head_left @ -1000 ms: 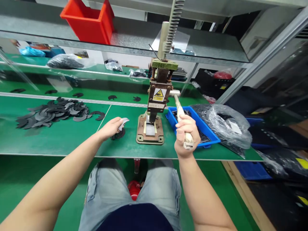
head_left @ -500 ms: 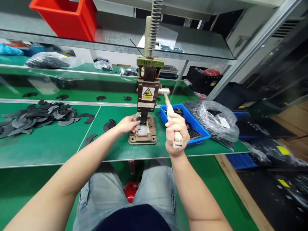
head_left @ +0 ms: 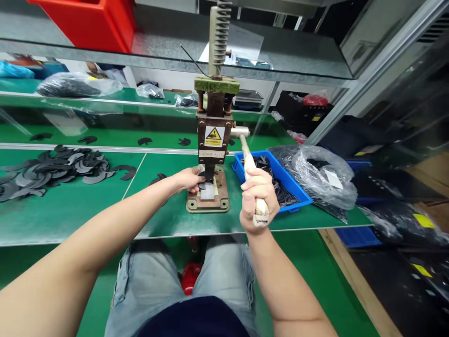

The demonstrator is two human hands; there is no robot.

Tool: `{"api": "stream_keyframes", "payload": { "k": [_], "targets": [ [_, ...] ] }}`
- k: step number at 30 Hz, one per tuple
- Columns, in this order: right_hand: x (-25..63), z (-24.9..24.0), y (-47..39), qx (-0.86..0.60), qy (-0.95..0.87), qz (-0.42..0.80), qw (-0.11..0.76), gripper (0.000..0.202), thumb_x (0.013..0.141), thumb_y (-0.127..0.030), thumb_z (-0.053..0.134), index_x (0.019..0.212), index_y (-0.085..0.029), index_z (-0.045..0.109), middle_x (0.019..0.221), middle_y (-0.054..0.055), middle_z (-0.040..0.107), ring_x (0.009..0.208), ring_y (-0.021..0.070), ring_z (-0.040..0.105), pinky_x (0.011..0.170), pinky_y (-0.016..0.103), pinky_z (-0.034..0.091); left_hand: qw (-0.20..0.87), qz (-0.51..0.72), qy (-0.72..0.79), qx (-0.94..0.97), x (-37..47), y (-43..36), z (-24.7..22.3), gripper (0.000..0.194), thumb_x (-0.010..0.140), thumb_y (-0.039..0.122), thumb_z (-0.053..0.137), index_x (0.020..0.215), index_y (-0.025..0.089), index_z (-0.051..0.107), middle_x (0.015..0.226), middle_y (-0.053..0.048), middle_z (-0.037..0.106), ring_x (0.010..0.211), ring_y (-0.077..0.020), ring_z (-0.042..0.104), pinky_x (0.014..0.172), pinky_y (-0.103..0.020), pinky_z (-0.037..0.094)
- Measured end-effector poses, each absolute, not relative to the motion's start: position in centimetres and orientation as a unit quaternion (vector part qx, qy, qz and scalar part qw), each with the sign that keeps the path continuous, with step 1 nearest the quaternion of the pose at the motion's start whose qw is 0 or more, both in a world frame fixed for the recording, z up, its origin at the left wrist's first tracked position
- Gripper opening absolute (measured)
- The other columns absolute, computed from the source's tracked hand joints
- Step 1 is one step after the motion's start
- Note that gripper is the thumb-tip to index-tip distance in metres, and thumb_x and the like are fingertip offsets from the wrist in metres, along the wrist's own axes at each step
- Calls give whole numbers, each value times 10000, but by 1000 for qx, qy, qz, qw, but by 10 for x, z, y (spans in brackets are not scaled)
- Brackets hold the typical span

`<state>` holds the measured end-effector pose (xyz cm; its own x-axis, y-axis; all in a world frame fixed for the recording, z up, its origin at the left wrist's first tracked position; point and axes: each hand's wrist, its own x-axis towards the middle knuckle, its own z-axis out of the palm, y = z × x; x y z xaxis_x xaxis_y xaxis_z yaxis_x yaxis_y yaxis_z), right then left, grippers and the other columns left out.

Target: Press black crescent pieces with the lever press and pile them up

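A hand press (head_left: 214,135) with a yellow warning label and a tall spring stands on the green table. My left hand (head_left: 191,179) pinches a small black curved piece (head_left: 202,185) at the press's ram, over the light plate (head_left: 208,191) on its base. My right hand (head_left: 260,199) is wrapped round the tape-covered press lever (head_left: 248,157), whose end sticks out below the fist. Left of the press lies a pile of black curved pieces (head_left: 52,172), and another black piece (head_left: 158,179) is partly behind my left forearm.
Right of the press sits a blue tray (head_left: 293,189) of black parts, beside a clear plastic bag (head_left: 321,173). Several black pieces lie on the strip behind. A metal shelf (head_left: 168,51) with a red bin (head_left: 87,23) crosses above. A metal post (head_left: 336,110) slants at the right.
The view has shifted slightly. My left hand remains at the press with the piece, and my right hand still grips the lever, which sits slightly lower in view. My left forearm now covers more loose pieces.
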<state>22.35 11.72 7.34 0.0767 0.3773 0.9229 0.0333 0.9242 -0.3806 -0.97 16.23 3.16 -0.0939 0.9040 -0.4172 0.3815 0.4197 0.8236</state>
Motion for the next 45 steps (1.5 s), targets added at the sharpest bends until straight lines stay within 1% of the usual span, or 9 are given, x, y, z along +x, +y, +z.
{"api": "stream_keyframes", "payload": {
  "k": [3,8,13,16,21,26,31,39,45],
  "targets": [
    [228,73,119,-159,-687,111,700,134,912,-189,631,794,-244,597,846,-6,692,1121,271,707,1047,601,534,456,269,666,525,-7,153,40,352,924,329,734,1231,182,646,580,11,656,507,-172,642,503,-253,501],
    [230,77,118,-163,-691,105,697,134,896,-168,663,789,-233,617,863,4,705,1120,283,715,1047,591,533,442,284,582,621,-56,121,59,462,872,457,743,1245,188,700,890,-67,777,804,-224,747,648,-283,551],
    [225,79,118,-164,-679,106,707,117,909,-215,670,802,-232,625,853,6,698,1101,279,722,1041,566,554,226,305,729,569,-167,67,55,495,911,562,626,1218,190,736,1009,-82,788,912,-240,728,775,-322,545],
    [221,78,119,-163,-667,101,720,134,911,-234,672,787,-237,620,835,10,693,1078,279,728,1043,567,563,153,217,800,538,-213,32,34,478,889,594,629,1134,206,763,1137,-87,794,990,-260,724,878,-337,540],
    [219,78,121,-164,-657,95,730,151,921,-260,670,778,-246,623,818,19,694,1062,290,732,1029,578,571,141,101,832,527,-217,-7,-4,693,807,706,703,1276,197,753,1290,-150,731,1064,-298,732,937,-347,560],
    [222,78,120,-164,-668,96,720,152,922,-257,676,783,-240,618,831,19,693,1091,289,726,1052,579,559,62,68,810,579,-199,-14,-19,522,954,552,564,1278,192,757,1213,-166,736,1145,-328,708,1022,-391,538],
    [228,79,117,-162,-689,100,700,116,918,-231,662,807,-234,628,873,18,702,1123,282,719,1060,576,546,-36,3,812,583,-198,-11,-15,458,1067,393,324,1112,169,721,1036,-174,743,986,-319,742,893,-387,558],
    [228,76,116,-173,-688,104,697,121,926,-242,655,812,-238,613,881,6,695,1165,277,704,1063,570,541,6,126,752,647,-165,0,16,361,1040,441,443,1309,261,604,1305,-117,711,1147,-309,695,930,-374,533],
    [228,77,116,-167,-692,104,695,110,927,-237,652,820,-238,627,885,8,693,1168,277,700,1060,559,539,81,137,675,721,-89,30,14,202,991,308,534,1076,243,706,1056,-111,730,998,-284,696,862,-355,516]
  ]
}}
